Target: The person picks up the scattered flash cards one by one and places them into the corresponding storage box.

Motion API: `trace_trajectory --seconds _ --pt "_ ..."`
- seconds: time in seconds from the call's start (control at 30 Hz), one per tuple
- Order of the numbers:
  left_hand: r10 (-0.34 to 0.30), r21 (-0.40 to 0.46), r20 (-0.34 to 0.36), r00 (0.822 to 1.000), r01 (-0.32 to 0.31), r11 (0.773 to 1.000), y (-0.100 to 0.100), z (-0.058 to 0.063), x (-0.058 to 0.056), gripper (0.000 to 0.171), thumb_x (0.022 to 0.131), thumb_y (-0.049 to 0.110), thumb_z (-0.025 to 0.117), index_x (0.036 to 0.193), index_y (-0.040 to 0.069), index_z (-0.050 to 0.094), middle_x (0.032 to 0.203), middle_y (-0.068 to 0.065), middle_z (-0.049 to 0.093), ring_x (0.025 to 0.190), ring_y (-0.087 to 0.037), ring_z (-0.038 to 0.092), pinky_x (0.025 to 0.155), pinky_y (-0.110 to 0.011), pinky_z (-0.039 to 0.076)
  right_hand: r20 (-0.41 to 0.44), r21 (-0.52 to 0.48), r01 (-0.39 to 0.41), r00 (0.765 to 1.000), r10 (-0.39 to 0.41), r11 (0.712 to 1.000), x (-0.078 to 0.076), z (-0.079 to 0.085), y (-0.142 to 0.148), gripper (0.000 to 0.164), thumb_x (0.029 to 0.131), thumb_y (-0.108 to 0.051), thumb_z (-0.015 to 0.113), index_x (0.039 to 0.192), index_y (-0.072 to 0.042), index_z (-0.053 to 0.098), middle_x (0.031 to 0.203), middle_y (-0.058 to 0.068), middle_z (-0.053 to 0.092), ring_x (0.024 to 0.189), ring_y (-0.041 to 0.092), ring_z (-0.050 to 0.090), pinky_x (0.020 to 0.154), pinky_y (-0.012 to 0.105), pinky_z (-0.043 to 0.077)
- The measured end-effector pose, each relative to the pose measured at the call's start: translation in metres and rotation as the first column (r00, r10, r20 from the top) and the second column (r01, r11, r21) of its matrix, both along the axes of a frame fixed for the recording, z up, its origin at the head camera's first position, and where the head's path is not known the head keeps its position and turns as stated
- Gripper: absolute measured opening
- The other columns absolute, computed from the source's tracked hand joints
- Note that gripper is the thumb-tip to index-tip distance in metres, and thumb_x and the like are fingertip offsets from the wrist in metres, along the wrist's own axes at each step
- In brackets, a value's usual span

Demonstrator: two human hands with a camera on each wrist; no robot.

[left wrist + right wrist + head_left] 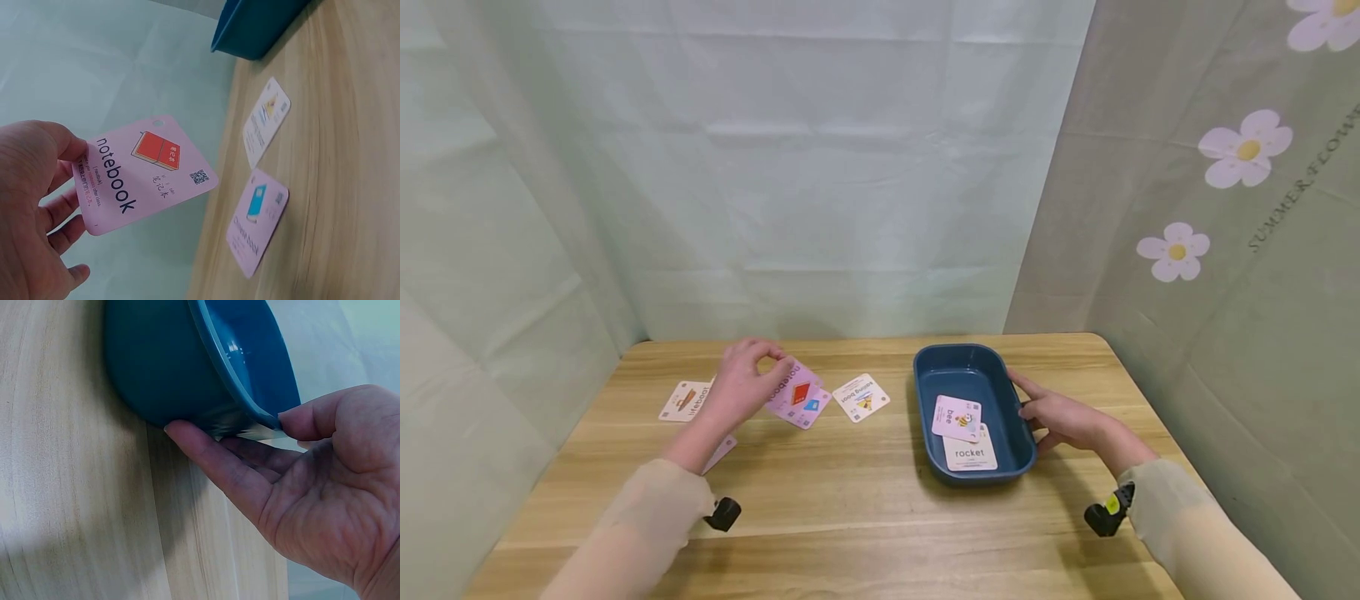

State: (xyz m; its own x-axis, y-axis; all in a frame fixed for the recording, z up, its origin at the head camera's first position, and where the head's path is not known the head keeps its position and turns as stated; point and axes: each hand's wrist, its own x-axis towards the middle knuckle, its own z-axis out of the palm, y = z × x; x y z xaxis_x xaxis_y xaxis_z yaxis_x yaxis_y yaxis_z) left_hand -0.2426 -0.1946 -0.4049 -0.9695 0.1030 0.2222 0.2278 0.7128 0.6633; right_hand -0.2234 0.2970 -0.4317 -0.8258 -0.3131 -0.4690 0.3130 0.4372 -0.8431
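Observation:
My left hand (748,379) pinches a pink notebook flashcard (147,175) by its edge between thumb and fingers, raised over the table. Below it lies a pink Chinese book card (257,222), partly covered in the head view. A white sailing boat card (861,397) rests just right of these. On the right stands a dark blue tray (928,417), with a pink bee card (957,418) overlapping a white rocket card (970,456) inside. My right hand (1063,417) holds the tray's right side, thumb at the rim and fingers against the lower outer wall.
A white lifeboat card (685,401) lies left of my left hand, partly behind it. Another pink card (722,450) peeks out beside the left forearm. The wooden table (850,517) ends against pale hanging cloth (820,208) at the back and sides.

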Motion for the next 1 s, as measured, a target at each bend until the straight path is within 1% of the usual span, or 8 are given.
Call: trace_trajectory --seconds 0.2,0.33,0.6,0.77,1.0 --pt "-0.017 0.048 -0.015 1.000 0.018 0.999 0.011 0.002 -0.002 0.023 0.099 0.032 0.065 0.104 0.010 0.069 0.135 -0.015 0.056 0.136 -0.041 0.037 0.107 -0.067 0.031 -0.002 -0.002 0.005 1.000 -0.005 1.000 0.001 -0.001 0.000 0.078 0.102 -0.004 0.041 0.166 -0.025 0.000 0.160 0.038 0.015 0.127 0.049 0.051 0.082 0.057 0.058" --pt "-0.022 0.068 -0.008 1.000 0.022 0.997 0.017 0.003 -0.003 0.021 0.098 0.031 0.066 0.103 0.011 0.069 0.136 -0.014 0.055 0.135 -0.039 0.036 0.106 -0.065 0.031 -0.003 -0.008 0.002 1.000 -0.002 1.000 0.001 -0.001 0.000 0.079 0.102 -0.003 0.041 0.166 -0.025 0.000 0.160 0.038 0.014 0.129 0.051 0.049 0.082 0.058 0.058" --pt "-0.034 0.082 -0.011 0.999 0.034 0.996 0.024 0.004 -0.005 0.021 0.098 0.033 0.066 0.102 0.012 0.069 0.138 -0.014 0.054 0.136 -0.039 0.035 0.107 -0.065 0.031 -0.005 -0.016 0.004 1.000 -0.004 1.000 0.001 -0.001 0.000 0.078 0.102 -0.003 0.040 0.166 -0.025 0.000 0.160 0.038 0.015 0.128 0.050 0.050 0.082 0.057 0.058" --pt "-0.036 0.092 -0.012 0.999 0.037 0.995 0.030 0.006 -0.005 0.023 0.098 0.034 0.066 0.103 0.013 0.069 0.137 -0.013 0.054 0.135 -0.037 0.036 0.106 -0.064 0.033 -0.004 -0.017 0.006 1.000 -0.006 1.000 0.000 -0.001 0.000 0.078 0.102 -0.003 0.040 0.166 -0.025 0.000 0.160 0.038 0.014 0.128 0.050 0.049 0.081 0.058 0.058" --pt "-0.043 0.107 -0.005 0.999 0.044 0.993 0.040 0.007 -0.004 0.024 0.098 0.036 0.066 0.106 0.014 0.070 0.139 -0.011 0.053 0.136 -0.035 0.036 0.105 -0.066 0.034 -0.005 -0.019 0.011 1.000 -0.011 1.000 0.001 0.000 -0.001 0.078 0.101 -0.002 0.039 0.166 -0.024 0.000 0.159 0.038 0.017 0.127 0.049 0.051 0.081 0.057 0.058"
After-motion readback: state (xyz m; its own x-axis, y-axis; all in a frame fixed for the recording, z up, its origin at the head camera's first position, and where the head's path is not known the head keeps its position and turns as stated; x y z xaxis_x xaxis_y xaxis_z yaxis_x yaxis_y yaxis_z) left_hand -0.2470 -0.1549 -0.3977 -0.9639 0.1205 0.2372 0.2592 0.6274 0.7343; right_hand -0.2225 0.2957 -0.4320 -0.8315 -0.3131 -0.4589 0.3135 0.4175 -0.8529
